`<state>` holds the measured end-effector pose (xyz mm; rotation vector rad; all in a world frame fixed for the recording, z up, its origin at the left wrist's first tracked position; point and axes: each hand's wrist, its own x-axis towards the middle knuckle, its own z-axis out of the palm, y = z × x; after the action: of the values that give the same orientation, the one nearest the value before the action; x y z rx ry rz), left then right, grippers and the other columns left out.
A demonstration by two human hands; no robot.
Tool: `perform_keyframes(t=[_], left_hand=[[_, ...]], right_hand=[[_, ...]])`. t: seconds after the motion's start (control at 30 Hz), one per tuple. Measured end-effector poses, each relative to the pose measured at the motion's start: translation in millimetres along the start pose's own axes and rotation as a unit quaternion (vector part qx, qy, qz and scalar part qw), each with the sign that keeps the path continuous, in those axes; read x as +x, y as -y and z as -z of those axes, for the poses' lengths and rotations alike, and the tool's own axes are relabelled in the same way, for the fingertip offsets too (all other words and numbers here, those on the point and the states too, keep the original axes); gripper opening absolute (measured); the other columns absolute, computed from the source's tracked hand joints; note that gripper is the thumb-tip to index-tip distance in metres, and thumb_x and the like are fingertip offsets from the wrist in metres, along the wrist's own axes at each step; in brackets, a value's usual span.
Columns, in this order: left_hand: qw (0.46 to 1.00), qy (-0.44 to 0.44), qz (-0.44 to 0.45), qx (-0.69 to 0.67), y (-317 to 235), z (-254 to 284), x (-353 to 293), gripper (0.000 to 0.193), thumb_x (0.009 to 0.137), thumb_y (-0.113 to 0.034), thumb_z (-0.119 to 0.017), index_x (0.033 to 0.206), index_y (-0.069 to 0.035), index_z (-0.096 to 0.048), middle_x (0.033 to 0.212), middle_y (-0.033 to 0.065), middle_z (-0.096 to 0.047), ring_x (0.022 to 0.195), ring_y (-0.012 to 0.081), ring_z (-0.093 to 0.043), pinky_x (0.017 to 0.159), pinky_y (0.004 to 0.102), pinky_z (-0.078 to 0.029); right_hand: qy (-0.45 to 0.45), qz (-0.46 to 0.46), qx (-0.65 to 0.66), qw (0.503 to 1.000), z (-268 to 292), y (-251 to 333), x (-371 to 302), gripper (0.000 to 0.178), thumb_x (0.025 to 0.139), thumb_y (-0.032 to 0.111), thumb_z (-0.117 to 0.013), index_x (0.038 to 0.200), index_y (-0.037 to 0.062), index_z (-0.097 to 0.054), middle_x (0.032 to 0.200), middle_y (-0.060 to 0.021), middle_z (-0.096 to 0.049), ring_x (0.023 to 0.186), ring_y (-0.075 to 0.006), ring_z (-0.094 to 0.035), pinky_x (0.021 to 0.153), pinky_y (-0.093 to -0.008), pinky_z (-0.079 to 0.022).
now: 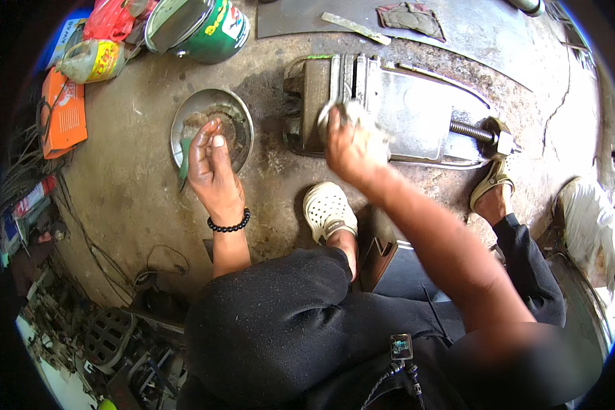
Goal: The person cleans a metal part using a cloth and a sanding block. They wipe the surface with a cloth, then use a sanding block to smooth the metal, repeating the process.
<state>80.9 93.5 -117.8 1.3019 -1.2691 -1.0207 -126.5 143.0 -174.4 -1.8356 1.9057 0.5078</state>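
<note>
A large grey metal machine vise [417,102] lies on the floor ahead of me, its jaws to the left and its threaded screw to the right. My right hand [352,154] presses a pale rag [372,130] against the vise near the jaws; motion blurs the hand and rag. Left of the vise stands a round metal bowl [249,130] with dark residue inside. Over its near side hovers my left hand [215,171], fingers loosely bent and thumb apart, with nothing visible in it. A green-handled tool [184,164] leans on the bowl's left rim, its other end hidden.
At the back left are a green bucket [219,34], a plastic bottle [96,61] and an orange box-shaped device [65,115]. Cables [82,232] trail along the left. A metal sheet [294,17], flat strip [355,29] and folded dark cloth [411,20] lie at the back.
</note>
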Motion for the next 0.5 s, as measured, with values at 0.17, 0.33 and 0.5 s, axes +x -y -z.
perform_keyframes(t=[0.17,0.33,0.5], left_hand=[[1.0,0.009,-0.007,-0.009,-1.1,-0.1,1.1,0.029,0.104,-0.01,-0.059,0.131,0.003,-0.06,0.129,0.0126,-0.066,0.12,0.0176,-0.061,0.104,0.0303,-0.048],[1.0,0.0,-0.002,0.006,-2.3,3.9,-7.5,0.028,0.104,-0.008,-0.058,0.13,0.004,-0.06,0.129,0.0139,-0.065,0.122,0.0212,-0.061,0.107,0.0351,-0.047],[0.999,0.001,-0.003,0.04,-9.2,2.7,-12.8,0.028,0.105,-0.009,-0.055,0.13,0.005,-0.06,0.129,0.0146,-0.065,0.122,0.0227,-0.061,0.107,0.0364,-0.046]], right_hand=[[0.012,0.066,0.134,0.989,-13.5,14.8,-65.3,0.064,0.093,0.02,-0.049,0.148,-0.0116,-0.039,0.111,-0.0324,-0.068,0.103,-0.0425,-0.069,0.074,-0.0544,-0.058],[0.039,0.037,0.274,0.96,13.0,-15.5,-93.4,0.066,0.087,0.025,-0.062,0.147,-0.0003,-0.046,0.092,-0.024,-0.071,0.079,-0.0381,-0.073,0.074,-0.0479,-0.06],[-0.207,0.01,0.268,0.941,38.7,-49.8,-51.5,0.062,0.083,0.02,-0.067,0.142,0.0067,-0.052,0.1,-0.0239,-0.068,0.084,-0.0408,-0.071,0.075,-0.0501,-0.058]])
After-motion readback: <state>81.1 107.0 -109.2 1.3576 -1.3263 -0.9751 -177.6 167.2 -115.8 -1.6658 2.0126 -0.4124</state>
